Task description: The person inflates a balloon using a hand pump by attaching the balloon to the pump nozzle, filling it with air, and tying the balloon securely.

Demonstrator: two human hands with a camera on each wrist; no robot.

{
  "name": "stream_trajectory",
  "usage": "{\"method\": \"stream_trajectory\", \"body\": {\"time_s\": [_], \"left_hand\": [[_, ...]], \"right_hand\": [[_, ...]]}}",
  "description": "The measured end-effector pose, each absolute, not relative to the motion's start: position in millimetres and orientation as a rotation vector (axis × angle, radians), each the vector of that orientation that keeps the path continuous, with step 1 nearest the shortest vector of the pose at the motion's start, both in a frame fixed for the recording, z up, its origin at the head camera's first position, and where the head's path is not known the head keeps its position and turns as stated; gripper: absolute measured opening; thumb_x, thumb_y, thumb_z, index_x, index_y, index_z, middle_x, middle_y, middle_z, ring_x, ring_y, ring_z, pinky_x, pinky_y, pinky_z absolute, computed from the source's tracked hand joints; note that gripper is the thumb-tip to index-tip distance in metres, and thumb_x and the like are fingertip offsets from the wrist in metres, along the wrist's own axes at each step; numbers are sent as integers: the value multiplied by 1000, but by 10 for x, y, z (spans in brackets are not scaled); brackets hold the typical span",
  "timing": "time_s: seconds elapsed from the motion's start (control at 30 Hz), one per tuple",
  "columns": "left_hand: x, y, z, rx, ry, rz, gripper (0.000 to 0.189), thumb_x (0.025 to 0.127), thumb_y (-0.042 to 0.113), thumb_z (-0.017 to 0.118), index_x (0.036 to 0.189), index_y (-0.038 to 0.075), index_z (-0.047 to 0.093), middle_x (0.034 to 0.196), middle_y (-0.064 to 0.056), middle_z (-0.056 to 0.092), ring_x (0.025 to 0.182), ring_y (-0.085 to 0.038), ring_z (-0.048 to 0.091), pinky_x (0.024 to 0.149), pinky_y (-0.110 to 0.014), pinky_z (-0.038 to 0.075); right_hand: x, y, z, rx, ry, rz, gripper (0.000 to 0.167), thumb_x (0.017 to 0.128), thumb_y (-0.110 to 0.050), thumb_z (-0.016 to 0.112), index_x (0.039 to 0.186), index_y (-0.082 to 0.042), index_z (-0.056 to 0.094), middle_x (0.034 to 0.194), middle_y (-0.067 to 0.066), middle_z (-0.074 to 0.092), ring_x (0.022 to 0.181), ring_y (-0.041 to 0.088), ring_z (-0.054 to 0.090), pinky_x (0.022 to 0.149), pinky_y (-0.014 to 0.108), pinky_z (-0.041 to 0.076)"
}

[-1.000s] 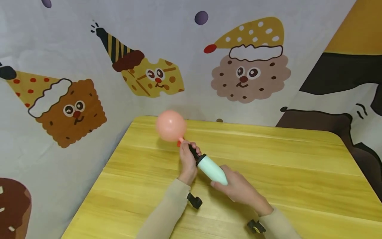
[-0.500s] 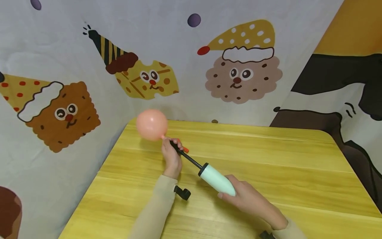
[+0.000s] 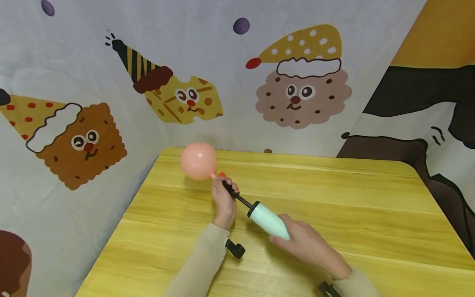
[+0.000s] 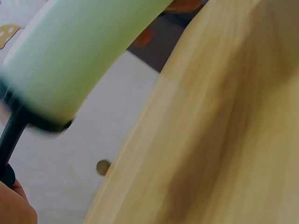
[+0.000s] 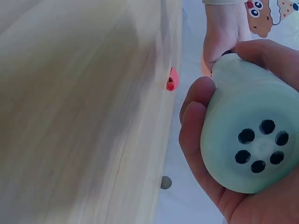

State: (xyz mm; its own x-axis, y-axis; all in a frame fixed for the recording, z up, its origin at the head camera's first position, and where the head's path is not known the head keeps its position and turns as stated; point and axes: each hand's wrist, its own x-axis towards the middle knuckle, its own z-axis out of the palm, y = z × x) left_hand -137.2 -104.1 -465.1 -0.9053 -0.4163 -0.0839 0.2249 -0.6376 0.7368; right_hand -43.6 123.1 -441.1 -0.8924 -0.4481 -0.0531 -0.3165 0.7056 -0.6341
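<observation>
A round, partly inflated pink balloon (image 3: 198, 161) sits on the end of a balloon pump (image 3: 269, 220) with a mint green barrel and black front end. My left hand (image 3: 224, 202) grips that black end, fingers right at the balloon's neck. Round the rear of the green barrel curls my right hand (image 3: 309, 243); the right wrist view shows several round holes in the barrel's end cap. Between the hands a short stretch of black rod (image 3: 243, 200) shows. The left wrist view catches the barrel (image 4: 79, 56) blurred, with only a bit of the left hand (image 4: 16, 205).
A small red item, like a limp balloon (image 5: 172, 79), lies on the wooden table (image 3: 352, 214) beyond my left hand. A backdrop cloth (image 3: 237, 82) with cartoon biscuits and cheese hangs behind and left of the table. Black straps sit on both wrists.
The rod came out as my hands drew apart and the balloon swung left. Since then the hands have moved closer, the exposed rod is shorter, and the balloon is back slightly right.
</observation>
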Motion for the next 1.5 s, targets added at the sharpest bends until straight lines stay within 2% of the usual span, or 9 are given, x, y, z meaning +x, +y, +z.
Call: {"method": "stream_trajectory", "body": {"time_s": [0.4, 0.63, 0.8, 1.0, 1.23, 1.5], "left_hand": [[-1223, -735, -4697, 366, -1230, -2575, 28, 114, 25, 31, 94, 11, 45, 75, 3, 51, 58, -9, 51, 56, -21, 46], [-1381, -859, -4626, 300, -1238, -2525, 30, 114, 23, 30, 90, 11, 45, 73, 2, 51, 55, -9, 49, 51, -21, 46], [-1470, -1082, -4560, 320, -1180, -2494, 33, 115, 26, 29, 89, 11, 44, 72, 1, 51, 54, -9, 49, 49, -21, 46], [-1494, -1239, -4564, 345, -1132, -2491, 30, 114, 19, 28, 90, 9, 44, 72, 2, 51, 55, -9, 49, 50, -22, 46], [-1434, -1148, -4638, 388, -1145, -2520, 34, 115, 21, 27, 88, 11, 45, 74, 0, 49, 55, -11, 48, 53, -24, 45], [-1344, -950, -4687, 390, -1171, -2545, 28, 114, 20, 26, 95, 10, 43, 76, 0, 49, 58, -10, 49, 54, -20, 45]], "right_hand": [[-514, 1068, -4392, -518, 2708, -1001, 63, 92, -49, 75, 133, -4, 58, 82, -1, 61, 66, 12, 54, 56, 31, 47], [-490, 1093, -4429, -526, 2660, -1096, 68, 95, -54, 70, 139, -4, 55, 89, -1, 63, 72, 11, 57, 59, 28, 50], [-415, 1257, -4386, -596, 2648, -1069, 62, 96, -52, 70, 136, -6, 56, 91, -2, 63, 73, 11, 56, 61, 28, 49], [-329, 1412, -4377, -639, 2651, -1010, 63, 96, -54, 69, 137, -7, 56, 97, -1, 66, 75, 8, 55, 61, 27, 47], [-348, 1353, -4413, -608, 2685, -931, 63, 95, -56, 69, 134, -8, 56, 91, -2, 64, 72, 9, 54, 59, 28, 47], [-448, 1180, -4432, -590, 2703, -968, 60, 94, -54, 70, 128, -6, 58, 82, -4, 60, 66, 9, 53, 56, 28, 46]]}}
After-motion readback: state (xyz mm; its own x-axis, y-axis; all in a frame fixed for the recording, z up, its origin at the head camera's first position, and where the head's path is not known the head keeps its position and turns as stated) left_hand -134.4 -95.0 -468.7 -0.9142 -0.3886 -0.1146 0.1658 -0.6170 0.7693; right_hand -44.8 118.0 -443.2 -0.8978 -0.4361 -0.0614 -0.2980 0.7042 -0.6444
